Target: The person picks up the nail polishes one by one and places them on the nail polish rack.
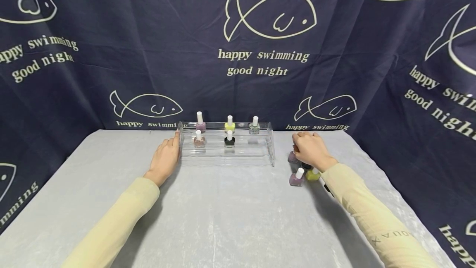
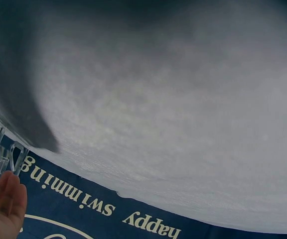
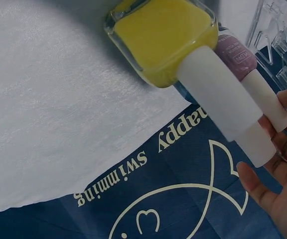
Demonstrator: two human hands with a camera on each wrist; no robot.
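A clear stepped acrylic rack (image 1: 227, 158) stands at the back of the table. Nail polish bottles stand on it: purple (image 1: 201, 127), yellow (image 1: 229, 127) and grey (image 1: 254, 128) on the upper step, pinkish (image 1: 199, 142) and black (image 1: 229, 142) below. My left hand (image 1: 165, 155) rests its fingers against the rack's left side. Right of the rack, my right hand (image 1: 310, 149) pinches the white cap of a purple nail polish bottle (image 3: 237, 56). In the right wrist view, a yellow bottle (image 3: 163, 35) hides part of another white-capped bottle (image 3: 255, 144).
Near my right hand, another purple bottle (image 1: 296, 180) and the yellow one sit on the grey cloth. Dark bottles (image 1: 329, 189) are partly hidden by my right arm. A navy fish-print curtain (image 1: 201, 73) hangs behind the table and along its sides.
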